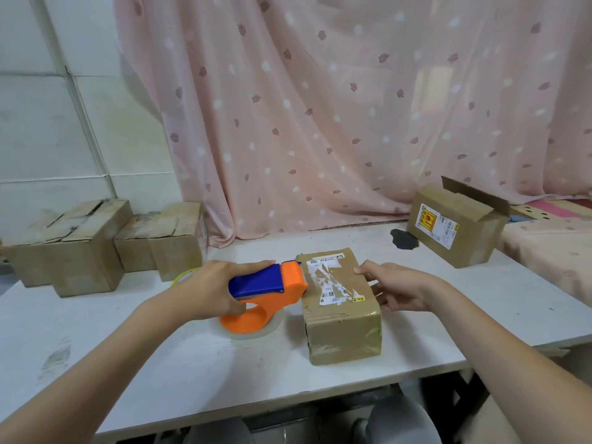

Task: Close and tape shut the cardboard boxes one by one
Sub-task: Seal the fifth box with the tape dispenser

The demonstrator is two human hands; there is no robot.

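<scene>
Head view: left hand grips tape dispenser beside box.

Box label: text illegible.

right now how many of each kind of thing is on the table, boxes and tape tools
closed cardboard boxes: 4 (one in the middle, three at the left)
open cardboard box: 1
tape dispenser: 1
total: 6
</scene>
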